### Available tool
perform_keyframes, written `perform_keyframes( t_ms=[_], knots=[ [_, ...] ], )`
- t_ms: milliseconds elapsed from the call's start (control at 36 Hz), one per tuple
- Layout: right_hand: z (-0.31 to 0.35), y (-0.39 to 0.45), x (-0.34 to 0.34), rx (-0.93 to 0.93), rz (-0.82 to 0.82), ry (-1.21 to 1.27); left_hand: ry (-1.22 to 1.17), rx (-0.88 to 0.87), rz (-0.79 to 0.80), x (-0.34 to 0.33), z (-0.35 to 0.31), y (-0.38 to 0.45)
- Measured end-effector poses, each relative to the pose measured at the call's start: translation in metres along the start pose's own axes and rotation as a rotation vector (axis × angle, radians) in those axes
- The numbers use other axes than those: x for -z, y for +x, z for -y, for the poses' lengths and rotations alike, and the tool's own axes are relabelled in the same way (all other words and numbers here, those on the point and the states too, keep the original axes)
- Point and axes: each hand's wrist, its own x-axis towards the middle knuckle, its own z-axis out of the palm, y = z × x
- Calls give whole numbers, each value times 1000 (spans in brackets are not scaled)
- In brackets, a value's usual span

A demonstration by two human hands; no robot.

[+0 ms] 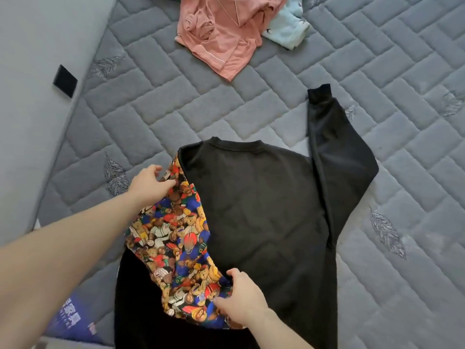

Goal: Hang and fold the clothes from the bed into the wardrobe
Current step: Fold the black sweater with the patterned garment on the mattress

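A black sweatshirt (261, 205) lies back-up on the grey quilted mattress (176, 102), its right sleeve (327, 137) bent up toward the far side. Its left side is a colourful teddy-bear print panel (176, 243), folded over the black body. My left hand (148, 182) pinches the upper edge of the printed panel near the shoulder. My right hand (241, 298) grips the lower edge of the same panel near the hem. A pink garment (221, 34) and a pale blue garment (289, 28) lie crumpled at the far end of the bed.
A grey wall or headboard (32, 71) with a black square plate (65, 81) runs along the left of the bed. A purple label (73, 321) shows at the mattress's near left edge. Bare mattress stretches to the right of the sweatshirt.
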Motion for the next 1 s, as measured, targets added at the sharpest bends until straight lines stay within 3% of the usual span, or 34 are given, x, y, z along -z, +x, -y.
perform_keyframes(
  t_ms=[83,194,306,417,528,611,750,889,1000],
  knots=[
    [2,0,-20,-19,77,-50,2,-4,47,-4,-6,5],
    [3,-2,-31,0,199,78,37,-100,-49,-5,-17,12],
    [8,-9,-27,5,137,238,-44,-177,-213,14,-44,17],
    [22,-15,-17,53,36,346,-162,-260,-279,38,-88,24],
    [53,-8,-11,101,62,533,-194,-328,-372,58,-137,30],
    [75,2,-14,109,69,529,-89,-331,-319,64,-155,31],
    [84,11,-32,28,45,327,306,-349,-179,54,-143,24],
    [63,10,-34,-37,39,341,87,-294,-139,12,-93,-10],
    [41,10,-17,-75,266,515,-29,-222,4,-37,-57,-51]
  ],
)
